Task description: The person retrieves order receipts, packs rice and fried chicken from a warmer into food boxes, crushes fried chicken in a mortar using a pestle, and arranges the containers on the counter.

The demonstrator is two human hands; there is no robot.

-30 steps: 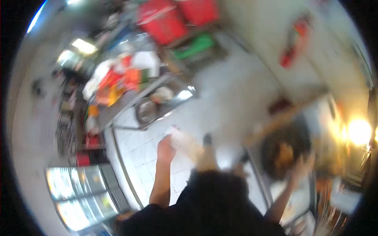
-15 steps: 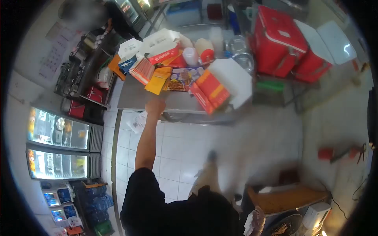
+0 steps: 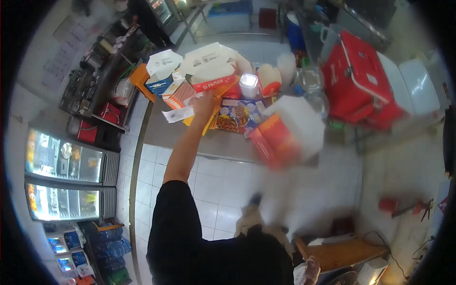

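Note:
My left hand reaches over the table, its fingers closed on a printed paper receipt that sticks out to the left. Below it is a yellow packet, partly covered by the hand. Just beyond stand a striped orange-and-white box and a red "SI PAMAN" food box with its white lid up. To the right lies a printed food-picture sheet. At the bottom edge my right hand shows partly, seemingly in a clear plastic glove; its fingers are unclear.
A red-and-yellow box with a raised white flap sits at the table's right front corner. Red insulated bags stand further right. Glass-door fridges line the left. Another person stands far back left. A wooden board lies lower right.
My left hand has moved up and forward from the table's front edge to the boxes, carrying the receipt from below the edge to above the tabletop. The view has shifted slightly.

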